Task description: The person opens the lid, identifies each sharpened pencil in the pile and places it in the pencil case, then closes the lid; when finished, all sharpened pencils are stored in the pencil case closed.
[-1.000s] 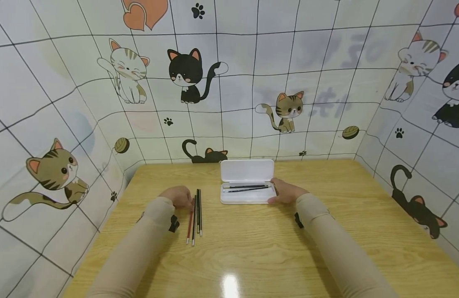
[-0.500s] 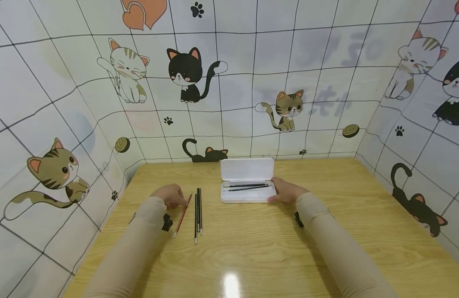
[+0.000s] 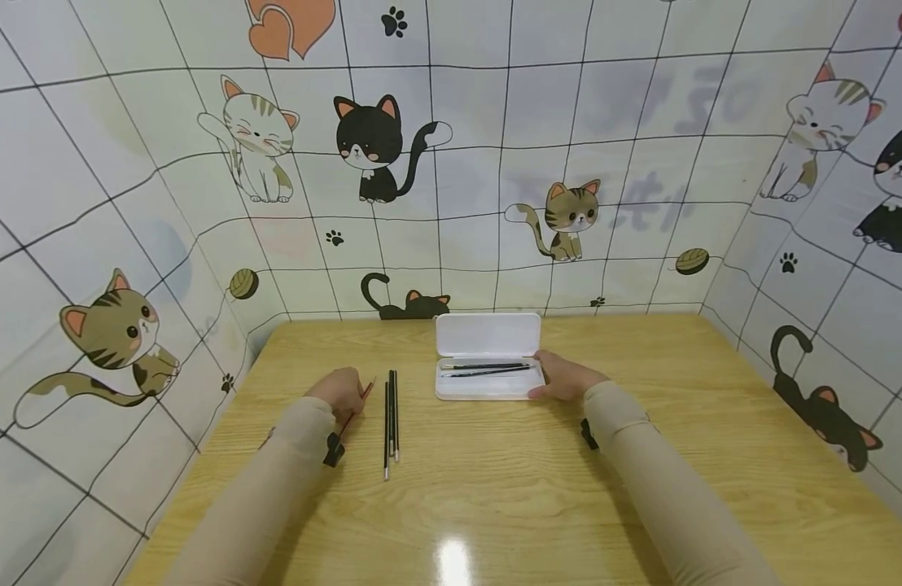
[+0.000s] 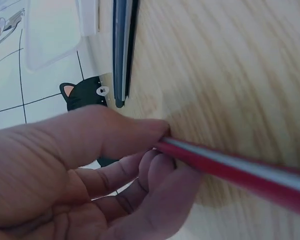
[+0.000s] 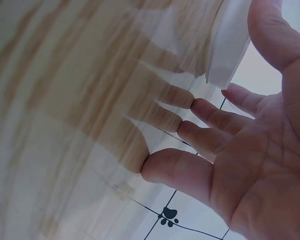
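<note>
My left hand [image 3: 339, 391] pinches a red pencil [image 4: 240, 170] between thumb and index finger, left of the other pencils. The red pencil slants over the table, partly hidden by the hand in the head view. Just right of that hand lie several dark pencils [image 3: 391, 415] side by side, their white ends toward me. A white pencil case [image 3: 488, 392] stands with its lid raised and two dark pencils [image 3: 488, 371] inside. My right hand [image 3: 564, 378] holds the case's right end, thumb at the near corner and index finger behind, the other fingers spread with tips down on the table.
The wooden table [image 3: 480, 472] meets a cloth wall [image 3: 466, 195] printed with cats and grid lines at the back and sides. The case's raised lid [image 3: 488, 334] stands close to the back wall.
The red pencil has been moved left, away from the dark pencils, and is now pinched and turned in the left hand. The right hand and the case have stayed put.
</note>
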Available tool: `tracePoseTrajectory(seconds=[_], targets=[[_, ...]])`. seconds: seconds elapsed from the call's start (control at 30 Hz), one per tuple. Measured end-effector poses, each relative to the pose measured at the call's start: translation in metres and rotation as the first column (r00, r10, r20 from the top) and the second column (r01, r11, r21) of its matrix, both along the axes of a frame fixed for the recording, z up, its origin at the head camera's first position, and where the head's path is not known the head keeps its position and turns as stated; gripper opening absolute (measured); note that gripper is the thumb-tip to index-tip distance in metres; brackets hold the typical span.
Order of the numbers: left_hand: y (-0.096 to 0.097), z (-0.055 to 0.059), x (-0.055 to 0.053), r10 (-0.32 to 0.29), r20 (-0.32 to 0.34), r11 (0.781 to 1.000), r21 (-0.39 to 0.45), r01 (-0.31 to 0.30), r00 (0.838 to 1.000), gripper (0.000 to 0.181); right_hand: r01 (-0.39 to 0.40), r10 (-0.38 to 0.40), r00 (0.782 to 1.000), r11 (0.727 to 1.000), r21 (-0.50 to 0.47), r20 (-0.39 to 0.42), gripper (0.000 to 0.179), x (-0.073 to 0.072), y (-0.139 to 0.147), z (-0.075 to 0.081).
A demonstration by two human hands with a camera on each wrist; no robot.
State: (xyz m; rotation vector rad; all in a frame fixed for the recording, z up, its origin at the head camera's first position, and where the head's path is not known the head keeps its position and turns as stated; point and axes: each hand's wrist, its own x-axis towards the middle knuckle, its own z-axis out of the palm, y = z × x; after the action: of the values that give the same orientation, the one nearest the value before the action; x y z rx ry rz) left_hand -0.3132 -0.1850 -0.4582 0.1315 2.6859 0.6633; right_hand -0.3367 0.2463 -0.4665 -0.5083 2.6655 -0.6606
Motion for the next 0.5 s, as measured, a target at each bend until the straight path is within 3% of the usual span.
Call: tracePoseTrajectory(seconds=[0.07,0.3,0.5], targets=[[-0.003,-0.001,-0.001,0.006,0.013,1.0,0.011,-0.006,1.0,0.008,0.001,-0.001,1.0,1.0,0.002,0.0,0.092,0.0,0.0,-0.001],[-0.016,0.01,0.001,0.01,0.078,0.997,0.078,-0.016,0.997,0.033,0.004,-0.004,1.0,1.0,0.012,-0.001,0.092,-0.003,0.001,-0.002],[-0.028,0.014,-0.004,0.016,0.055,0.987,0.156,-0.025,0.998,0.057,0.001,-0.001,1.0,1.0,0.023,-0.009,0.094,-0.002,0.001,-0.002]])
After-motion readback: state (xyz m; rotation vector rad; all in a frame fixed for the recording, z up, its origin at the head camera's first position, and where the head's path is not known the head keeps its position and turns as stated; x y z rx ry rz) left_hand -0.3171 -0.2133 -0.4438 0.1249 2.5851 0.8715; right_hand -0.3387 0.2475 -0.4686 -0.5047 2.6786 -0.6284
